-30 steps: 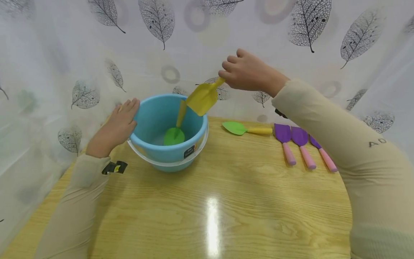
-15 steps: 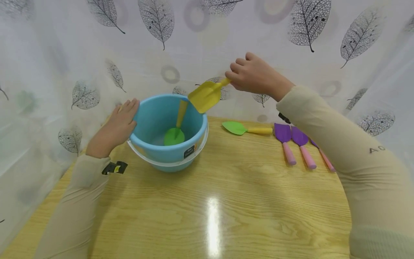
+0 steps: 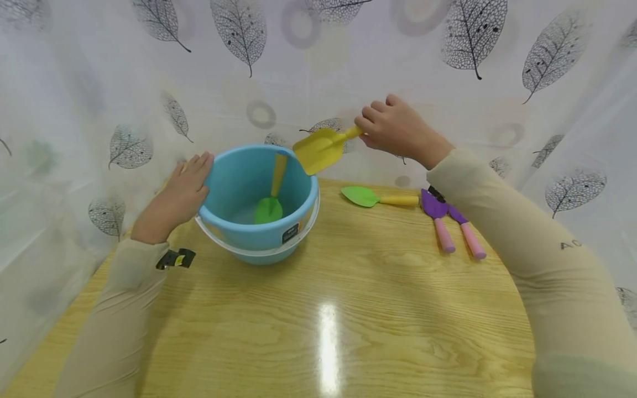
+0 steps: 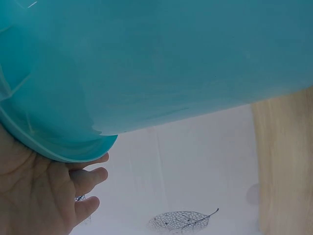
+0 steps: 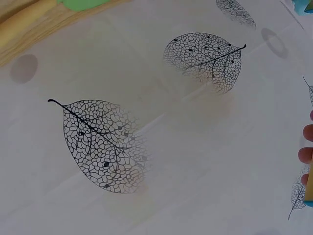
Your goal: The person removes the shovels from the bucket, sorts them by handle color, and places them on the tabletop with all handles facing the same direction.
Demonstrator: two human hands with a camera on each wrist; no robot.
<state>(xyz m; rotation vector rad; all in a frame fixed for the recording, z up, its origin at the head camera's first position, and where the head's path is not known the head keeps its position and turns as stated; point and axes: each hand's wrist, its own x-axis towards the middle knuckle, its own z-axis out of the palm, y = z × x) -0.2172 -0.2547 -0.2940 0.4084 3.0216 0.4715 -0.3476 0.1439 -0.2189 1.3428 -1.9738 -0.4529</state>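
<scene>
A light blue bucket (image 3: 239,236) with a white handle stands on the table at left centre in the head view. My left hand (image 3: 174,196) rests on its left rim, the fingers lying over the edge; the left wrist view has the palm (image 4: 34,191) against the rim. My right hand (image 3: 400,130) grips the handle of a yellow toy shovel (image 3: 320,150), whose blade hangs over the bucket's right rim. Inside the bucket leans a green shovel (image 3: 269,210) with a yellow handle. Only fingertips (image 5: 307,155) on the handle show at the right wrist view's edge.
Right of the bucket lies a green trowel (image 3: 360,196) with a yellow handle. Beyond it are purple shovels (image 3: 434,203) with pink handles, partly covered by my right sleeve (image 3: 517,237). A leaf-print curtain (image 3: 308,66) hangs behind the wooden table (image 3: 398,309).
My right hand has moved right and slightly down with the yellow shovel, which now lies flatter. My right sleeve now covers the rightmost purple shovel. My left hand has stayed on the rim.
</scene>
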